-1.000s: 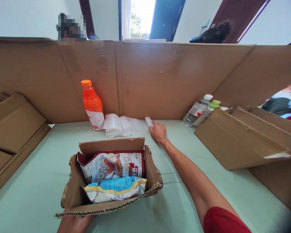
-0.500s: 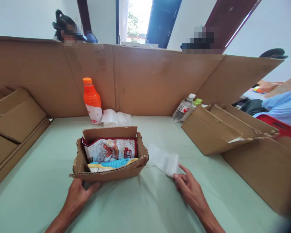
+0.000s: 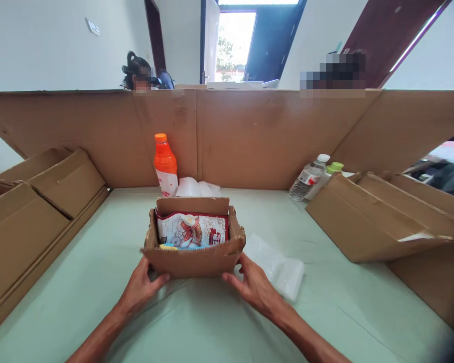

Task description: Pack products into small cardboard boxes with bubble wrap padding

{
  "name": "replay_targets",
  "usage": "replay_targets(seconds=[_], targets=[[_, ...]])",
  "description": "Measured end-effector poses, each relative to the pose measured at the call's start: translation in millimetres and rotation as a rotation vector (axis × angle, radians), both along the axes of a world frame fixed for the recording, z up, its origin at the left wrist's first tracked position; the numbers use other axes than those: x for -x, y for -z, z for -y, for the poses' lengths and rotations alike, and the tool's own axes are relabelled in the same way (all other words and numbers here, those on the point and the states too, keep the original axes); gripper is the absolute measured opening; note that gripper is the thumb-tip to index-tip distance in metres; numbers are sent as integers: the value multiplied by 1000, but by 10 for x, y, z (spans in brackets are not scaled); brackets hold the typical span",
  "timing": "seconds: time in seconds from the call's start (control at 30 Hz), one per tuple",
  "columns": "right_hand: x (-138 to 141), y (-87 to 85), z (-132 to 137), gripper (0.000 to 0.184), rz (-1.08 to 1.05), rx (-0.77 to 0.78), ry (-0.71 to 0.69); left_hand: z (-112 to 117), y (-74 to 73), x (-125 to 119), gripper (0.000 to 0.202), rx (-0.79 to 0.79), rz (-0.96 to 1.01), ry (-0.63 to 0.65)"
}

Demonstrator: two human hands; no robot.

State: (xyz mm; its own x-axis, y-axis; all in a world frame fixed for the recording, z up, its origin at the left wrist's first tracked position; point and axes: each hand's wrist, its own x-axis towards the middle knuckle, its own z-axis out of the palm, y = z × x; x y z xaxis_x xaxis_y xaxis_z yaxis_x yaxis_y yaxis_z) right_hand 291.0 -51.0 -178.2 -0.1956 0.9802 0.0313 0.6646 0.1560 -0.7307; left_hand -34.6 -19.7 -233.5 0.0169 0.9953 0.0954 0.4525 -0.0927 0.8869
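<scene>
A small open cardboard box point(image 3: 200, 263) is in the middle of the head view. Inside stand a red-edged printed food packet point(image 3: 191, 229) and, in front of it, a blue and yellow packet point(image 3: 181, 247) mostly hidden by the box's front wall. My left hand point(image 3: 146, 285) grips the box at its lower left corner, thumb along the front. At the lower right corner my right hand point(image 3: 255, 282) holds it the same way, the other fingers partly hidden. Just right of the box lies a folded sheet of bubble wrap point(image 3: 278, 267) on the green cloth.
Behind stand an orange bottle point(image 3: 165, 166) and a crumpled white wrap point(image 3: 196, 187). A clear water bottle point(image 3: 309, 179) leans at the back right near a green-capped bottle point(image 3: 335, 168). Cardboard boxes point(image 3: 366, 217) flank both sides; a tall cardboard wall point(image 3: 249, 136) closes the back, with two people beyond.
My right hand has let go of the bubble wrap and moved left onto the box's right corner. The wrap now lies flat. The camera view has shifted left and up.
</scene>
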Motion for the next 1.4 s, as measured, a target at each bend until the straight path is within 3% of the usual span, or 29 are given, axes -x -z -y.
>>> replay_targets(seconds=[0.13,0.27,0.4,0.5,0.6,0.77,0.87,0.97,1.07,1.17,1.3,1.4], targets=[[15,-29,-530,35,55,-17,75,-457,-134,-100,49,-16,29,13],[38,-12,-1016,34,66,-56,114,-939,-146,-235,54,-21,63,13],[-64,-7,-1138,43,25,-60,108,-1066,-73,-319,55,-23,73,-20],[-395,-85,-900,38,17,-60,155,-800,4,-255,67,-26,50,-40],[-862,-176,-514,38,153,-26,158,-308,65,-108,72,-13,-19,-52],[-1358,-163,7,60,515,14,-82,508,66,51,60,16,-164,-4],[-1408,-137,142,49,681,4,-138,815,15,38,52,-13,-227,58],[-1334,-181,230,25,718,-48,-105,987,-40,5,46,-16,-224,76],[-1071,-237,372,10,612,-130,-72,1070,-90,-34,43,-15,-192,71],[-601,-216,598,13,443,-219,-148,1133,-163,-111,42,-55,-184,75],[-77,-154,917,31,248,-203,-415,1277,-321,-248,40,-162,-198,159],[-7,-177,999,34,141,-150,-333,1344,-428,-337,42,-269,-204,235]])
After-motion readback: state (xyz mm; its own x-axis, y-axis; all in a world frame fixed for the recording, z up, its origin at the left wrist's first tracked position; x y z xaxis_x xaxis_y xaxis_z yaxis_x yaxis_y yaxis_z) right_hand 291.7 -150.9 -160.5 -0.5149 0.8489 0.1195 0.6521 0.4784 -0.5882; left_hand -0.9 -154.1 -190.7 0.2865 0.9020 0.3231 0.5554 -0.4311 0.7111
